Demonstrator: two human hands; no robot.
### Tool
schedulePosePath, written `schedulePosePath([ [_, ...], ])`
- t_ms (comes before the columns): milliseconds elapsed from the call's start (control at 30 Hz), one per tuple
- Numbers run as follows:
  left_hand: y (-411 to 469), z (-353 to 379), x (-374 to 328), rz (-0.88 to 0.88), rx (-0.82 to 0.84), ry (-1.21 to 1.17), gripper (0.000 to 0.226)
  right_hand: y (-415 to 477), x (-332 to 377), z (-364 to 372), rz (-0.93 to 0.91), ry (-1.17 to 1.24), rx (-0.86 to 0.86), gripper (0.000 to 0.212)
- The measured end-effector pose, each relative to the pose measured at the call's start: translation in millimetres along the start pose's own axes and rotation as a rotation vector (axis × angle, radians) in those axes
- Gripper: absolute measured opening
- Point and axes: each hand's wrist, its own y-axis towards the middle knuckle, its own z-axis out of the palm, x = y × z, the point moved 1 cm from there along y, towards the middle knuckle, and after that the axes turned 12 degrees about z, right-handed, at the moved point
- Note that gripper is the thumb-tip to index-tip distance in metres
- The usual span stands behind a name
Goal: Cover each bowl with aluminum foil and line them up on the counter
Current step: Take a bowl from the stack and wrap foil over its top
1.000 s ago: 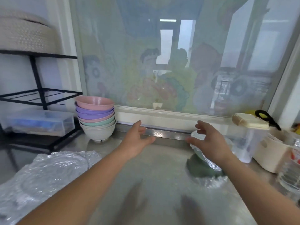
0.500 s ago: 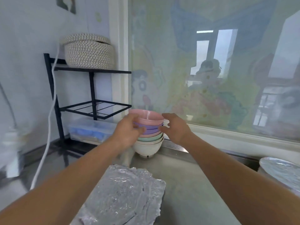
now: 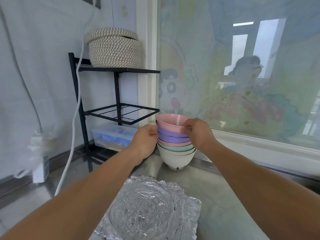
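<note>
A stack of several bowls stands on the steel counter by the window, white at the bottom, then green, pink and purple. The top pink bowl sits slightly tilted. My left hand grips the stack's left side at the purple bowls. My right hand pinches the pink bowl's right rim. A crumpled sheet of aluminum foil lies flat on the counter in front of me, between my forearms.
A black wire rack stands left of the bowls, with a woven basket on top and a clear plastic box under it. A white cable hangs down at the left. The window runs behind the counter.
My view swung left from a foil-covered bowl at the right to the bowl stack. Both hands moved onto the stack, and the top pink bowl is now tilted under my right fingers.
</note>
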Motion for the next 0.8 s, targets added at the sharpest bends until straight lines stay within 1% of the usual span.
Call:
schedulePosePath([
  [67, -5.8, -2.3, -3.6, -0.008, 0.000, -0.015, 0.038, -2.1, 3.7, -5.6, -0.039, -0.014, -0.034, 0.018],
  [167, -6.7, -7.9, -6.1, -0.005, -0.038, -0.029, 0.032, -9.5, 7.8, -21.8, -0.095, -0.013, -0.089, 0.015],
  [233, -8.3, -12.0, -13.1, -0.018, -0.059, -0.049, 0.032, -17.7, 10.1, -37.4, -0.135, -0.001, -0.117, 0.015],
  [300, -12.2, -14.6, -23.6, -0.016, -0.079, -0.090, 0.021, -29.7, 11.9, -56.3, -0.174, 0.016, -0.131, 0.014],
  [467, -34.4, -10.9, -63.9, -0.032, -0.168, -0.356, 0.024, -82.3, 6.5, -106.1, -0.251, 0.091, -0.177, 0.010],
  [533, -48.7, -5.0, -78.2, -0.043, -0.148, -0.419, 0.029, -112.2, -2.4, -125.1, -0.289, 0.131, -0.168, 0.007],
  [633, -80.7, 10.5, -92.9, -0.083, -0.063, -0.481, 0.037, -162.4, -27.1, -149.8, -0.307, 0.168, -0.139, 0.004],
  [733, -119.6, 35.4, -98.1, -0.134, 0.045, -0.530, 0.042, -216.5, -59.5, -165.8, -0.273, 0.161, -0.092, 0.005],
  [800, -148.8, 56.3, -98.9, -0.160, 0.121, -0.562, 0.040, -252.8, -80.3, -174.4, -0.249, 0.148, -0.047, 0.008],
])
